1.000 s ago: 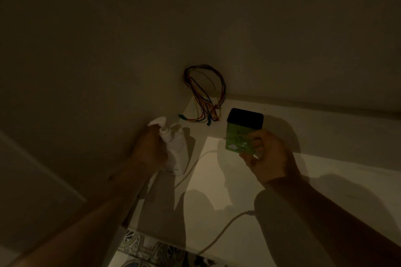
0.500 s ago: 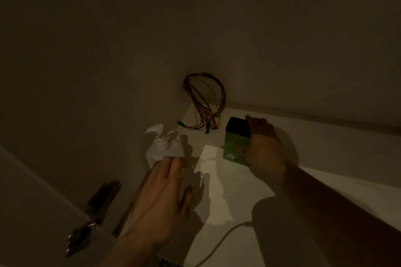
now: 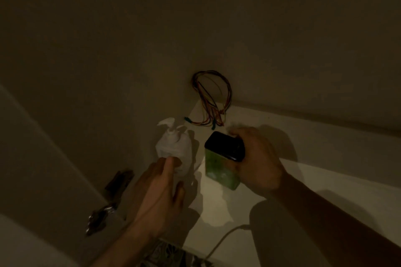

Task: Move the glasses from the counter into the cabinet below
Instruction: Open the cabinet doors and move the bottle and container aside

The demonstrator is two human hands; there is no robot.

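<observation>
The glasses are nowhere that I can see in this dim view, so I cannot tell where they are. My right hand (image 3: 258,158) is wrapped around a green box (image 3: 219,171) with a black lid (image 3: 225,145), fingers curled over the far side and the thumb on the near side. The box is tilted in my grip, and I cannot tell if its bottom edge touches the white counter (image 3: 325,180). My left hand (image 3: 160,193) is flat with straight, spread fingers (holding nothing), and its fingertips (image 3: 170,161) reach the front of a white pump bottle (image 3: 173,147). That bottle stands upright just beside the green box, close to the wall. Behind both, a bunch of colored wires (image 3: 211,102) hangs out of the corner and its ends lie on the counter. A white cord (image 3: 223,238) runs across the near part of the counter. To the left I see a metal hinge (image 3: 102,217) on a door.
</observation>
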